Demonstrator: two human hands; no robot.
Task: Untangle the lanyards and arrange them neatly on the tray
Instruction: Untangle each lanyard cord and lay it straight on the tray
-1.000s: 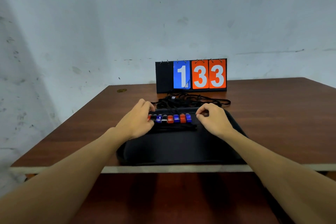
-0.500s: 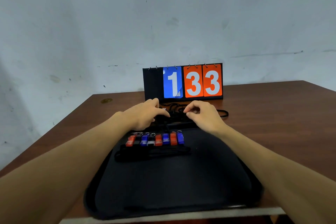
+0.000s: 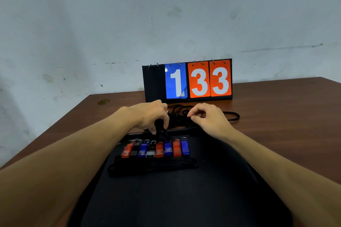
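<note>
A black tray (image 3: 184, 199) lies on the table in front of me. Across its far part sits a row of several lanyards with red, blue and black clips (image 3: 158, 149), their black cords bundled (image 3: 153, 167) just nearer me. Beyond the tray's far edge lies a tangled pile of black lanyards (image 3: 181, 114). My left hand (image 3: 149, 114) reaches over the tray's far edge, fingers pinched on a black cord from the pile. My right hand (image 3: 208, 118) hovers over the pile's right side with thumb and forefinger pinched together; whether a cord is between them is unclear.
A flip scoreboard (image 3: 188, 81) reading 1 33 stands behind the pile against the grey wall. A loop of cord (image 3: 233, 116) sticks out right of the pile. The brown table (image 3: 286, 116) extends to the right; its left edge runs diagonally.
The view has tilted down and closer. Both hands left the clip row and moved to the tangled pile. My left hand has now closed on a cord at the tray's far edge.
</note>
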